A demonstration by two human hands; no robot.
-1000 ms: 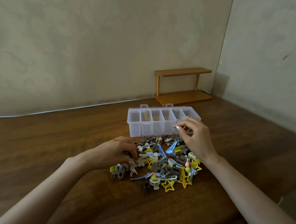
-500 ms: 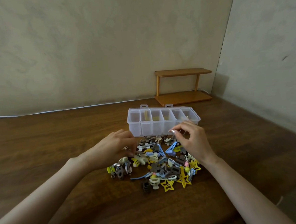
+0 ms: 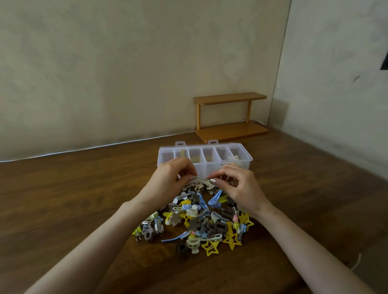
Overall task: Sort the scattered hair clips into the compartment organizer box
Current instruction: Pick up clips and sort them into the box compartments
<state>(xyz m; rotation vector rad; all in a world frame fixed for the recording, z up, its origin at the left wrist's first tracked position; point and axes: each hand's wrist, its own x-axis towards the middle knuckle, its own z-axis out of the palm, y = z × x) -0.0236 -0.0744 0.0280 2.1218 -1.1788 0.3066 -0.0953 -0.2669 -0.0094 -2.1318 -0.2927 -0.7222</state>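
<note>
Head view: left hand (image 3: 170, 182) with fingers curled, thumb and forefinger pinched on the left end of a pale clip (image 3: 202, 182). Opposite end pinched between thumb and forefinger of the right hand (image 3: 242, 188), remaining fingers curled and raised.

Position of the pale clip: lifted just above the far edge of the heap, just in front of the box's front wall. Long axis left to right, right end slightly lower and nearer the camera. Sprung or closed: cannot tell.

Directly below and nearer than both hands, between the two forearms: pile of hair clips (image 3: 193, 222), lying on the table (image 3: 55, 200) in mixed orientations.
- blue snap clips (image 3: 215, 200): just left of the right hand, long axes diagonal, near-left to far-right.
- yellow star clips (image 3: 210, 248): flat at the near edge.
- brown claw clip (image 3: 182, 251): at the near-left edge.

Just beyond the hands: organizer box (image 3: 212, 167), translucent white, partly hidden at its left front by the left hand. Long axis left to right, parallel to the rear wall. Six compartments visible in one row. Pale clips (image 3: 235, 158) in the rightmost compartment. Two latch tabs (image 3: 180, 143) along the far edge.

Farther back, against the corner: wooden shelf (image 3: 231, 115), two tiers. Along the rear table edge: white cable (image 3: 75, 150).
</note>
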